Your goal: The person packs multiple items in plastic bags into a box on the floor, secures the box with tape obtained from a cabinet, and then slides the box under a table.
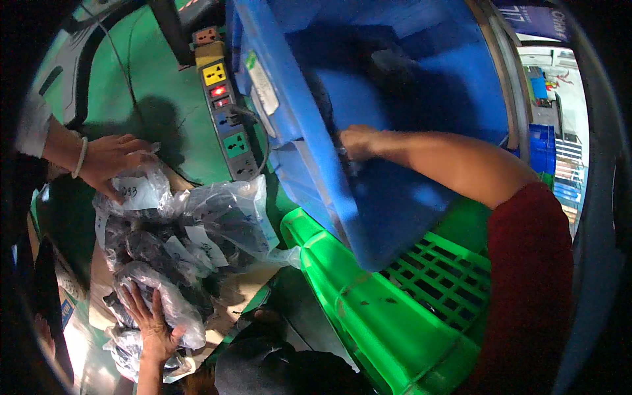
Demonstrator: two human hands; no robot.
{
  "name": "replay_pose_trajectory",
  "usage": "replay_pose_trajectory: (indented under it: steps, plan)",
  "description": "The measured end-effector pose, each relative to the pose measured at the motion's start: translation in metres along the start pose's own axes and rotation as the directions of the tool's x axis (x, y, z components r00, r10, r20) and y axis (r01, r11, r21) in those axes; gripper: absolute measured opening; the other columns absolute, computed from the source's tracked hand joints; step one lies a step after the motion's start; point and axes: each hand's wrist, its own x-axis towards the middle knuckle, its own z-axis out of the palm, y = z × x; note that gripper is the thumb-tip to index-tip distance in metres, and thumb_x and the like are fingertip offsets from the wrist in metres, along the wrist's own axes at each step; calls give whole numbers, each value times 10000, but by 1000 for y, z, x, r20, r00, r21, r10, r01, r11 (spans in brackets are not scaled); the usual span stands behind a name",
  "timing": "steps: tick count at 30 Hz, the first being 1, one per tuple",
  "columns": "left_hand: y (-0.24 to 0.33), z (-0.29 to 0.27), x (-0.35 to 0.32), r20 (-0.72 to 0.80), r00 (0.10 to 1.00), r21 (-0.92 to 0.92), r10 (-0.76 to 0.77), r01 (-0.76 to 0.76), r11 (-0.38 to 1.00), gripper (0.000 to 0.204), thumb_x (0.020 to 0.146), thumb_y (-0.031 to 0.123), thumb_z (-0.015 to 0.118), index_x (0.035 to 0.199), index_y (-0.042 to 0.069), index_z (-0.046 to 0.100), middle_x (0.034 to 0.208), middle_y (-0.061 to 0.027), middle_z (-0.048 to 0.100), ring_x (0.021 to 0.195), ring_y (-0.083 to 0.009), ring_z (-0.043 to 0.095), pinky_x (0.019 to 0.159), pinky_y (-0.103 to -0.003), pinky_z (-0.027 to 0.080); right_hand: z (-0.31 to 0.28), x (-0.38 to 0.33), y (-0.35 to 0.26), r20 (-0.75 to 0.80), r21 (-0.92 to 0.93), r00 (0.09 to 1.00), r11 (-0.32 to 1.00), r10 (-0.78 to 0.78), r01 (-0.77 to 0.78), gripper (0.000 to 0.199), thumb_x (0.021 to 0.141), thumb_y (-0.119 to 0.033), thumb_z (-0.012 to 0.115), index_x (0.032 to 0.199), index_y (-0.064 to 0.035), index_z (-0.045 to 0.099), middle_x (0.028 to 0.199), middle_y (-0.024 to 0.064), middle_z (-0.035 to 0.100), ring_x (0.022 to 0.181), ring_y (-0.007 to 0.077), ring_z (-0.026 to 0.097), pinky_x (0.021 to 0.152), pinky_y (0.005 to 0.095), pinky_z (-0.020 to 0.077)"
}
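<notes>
My left hand [153, 322] lies with fingers spread on a clear plastic bag [178, 306] of dark items, whose kind the plastic hides. More clear bags [224, 210] with dark contents are heaped beside it, some with white paper labels. On the right, my right hand [359, 141], its arm in a dark red sleeve, reaches inside a tilted blue plastic bin [316, 145]. Its fingers are closed near the bin's side wall; a blurred bit shows under them, too unclear to name. A co-worker's hand [115, 161] with a white wristband rests on the far bags.
A green slotted crate [388, 303] sits under the blue bin. Beyond the bags, a power strip [224, 112] with a lit red switch and a plugged-in cable lies on the green floor [151, 72]. Cardboard [227, 316] shows under the bags. Dark cloth [283, 365] fills the near middle.
</notes>
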Motion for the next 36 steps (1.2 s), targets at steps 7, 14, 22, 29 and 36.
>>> replay_pose_trajectory:
  steps: [7, 14, 22, 29, 36]
  plan:
    - [4, -4, 1, 1, 1000, -70, -20, 20, 997, 870, 726, 749, 363, 1393, 217, 194, 1445, -247, -3, 1309, -486, -18, 982, -652, 75, -81, -13, 60, 161, 234, 986, 969, 40, -77, 331, 734, -51, 574, 1061, -99, 584, 1054, 83, 589, 877, 272, 594, 606, 377, 549]
    - [3, 0, -3, 38, 998, -63, -47, 50, 997, 885, 717, 762, 355, 1397, 223, 182, 1446, -246, -5, 1309, -485, -25, 976, -659, 70, -119, -29, 121, -28, 731, 993, 676, -111, 96, 273, 811, -207, 554, 1061, -99, 582, 1022, 87, 599, 917, 233, 574, 729, 412, 494]
    - [4, -2, -2, 21, 999, -66, -42, 43, 997, 873, 720, 760, 359, 1390, 222, 204, 1443, -249, 1, 1309, -482, -22, 984, -651, 73, -112, -30, 135, 16, 812, 990, 576, 142, -96, 261, 799, -188, 509, 1026, -83, 584, 999, 87, 603, 911, 222, 574, 722, 382, 494]
    - [4, -2, 1, -24, 1000, -74, -2, 0, 997, 852, 746, 738, 350, 1397, 211, 195, 1442, -251, 19, 1306, -488, -11, 995, -640, 67, -94, -4, 109, 123, 870, 960, 437, 251, -226, 280, 788, -154, 500, 1048, -65, 553, 982, 92, 587, 886, 211, 595, 707, 389, 506]
    - [2, -3, 0, 9, 1000, -69, 0, 1, 998, 841, 759, 734, 325, 1407, 220, 170, 1442, -257, 3, 1306, -489, -20, 997, -634, 59, -97, 20, 94, -822, 148, 568, 978, 39, 148, 467, 725, -224, 598, 1159, -76, 507, 1127, 140, 561, 985, 278, 569, 806, 404, 477]
